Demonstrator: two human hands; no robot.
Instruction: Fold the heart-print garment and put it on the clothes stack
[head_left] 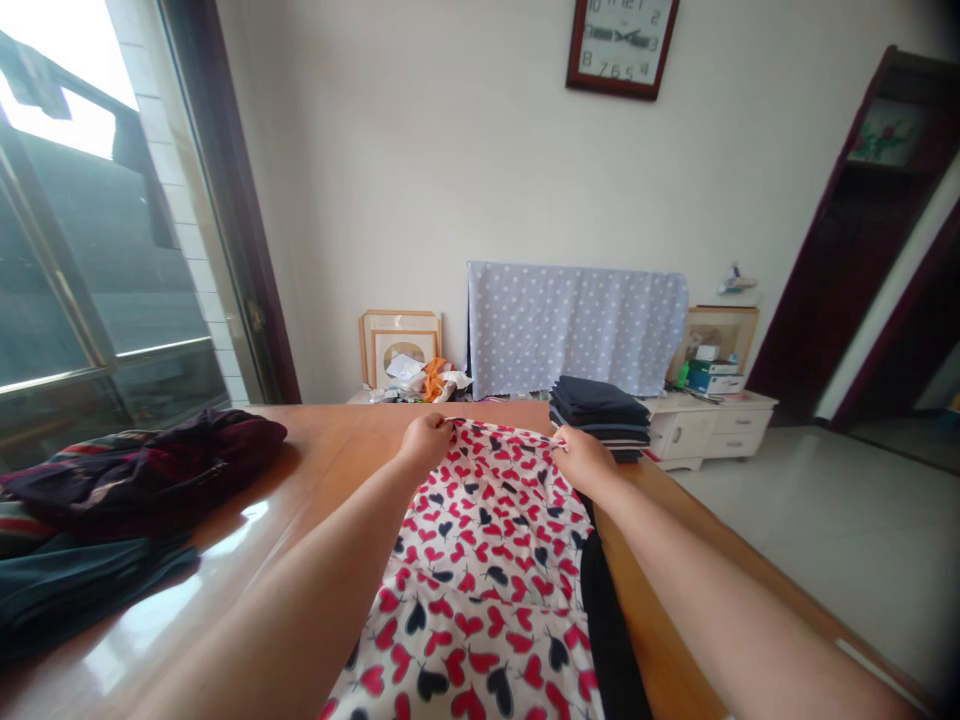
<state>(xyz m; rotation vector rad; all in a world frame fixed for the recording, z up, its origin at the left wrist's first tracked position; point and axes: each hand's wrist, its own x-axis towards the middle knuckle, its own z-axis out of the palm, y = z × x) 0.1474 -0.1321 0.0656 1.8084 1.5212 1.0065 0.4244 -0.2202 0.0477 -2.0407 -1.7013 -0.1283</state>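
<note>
A white garment (487,530) printed with red and black hearts lies spread on the wooden table (315,470), its near end running out of view. At its far left corner, my left hand (427,441) pinches the edge. My right hand (583,458) grips the far right corner, so the far edge is stretched between both hands. Black cloth (609,630) shows along the garment's right side. What kind of garment it is, I cannot tell. Just beyond my right hand sits a stack of folded dark clothes (600,410).
A heap of dark clothes (165,470) lies on the table's left, with dark teal cloth (90,580) in front. Behind the table are a blue dotted cover (577,330), a white cabinet (720,425) and a framed picture (401,335). A clock (622,45) hangs above.
</note>
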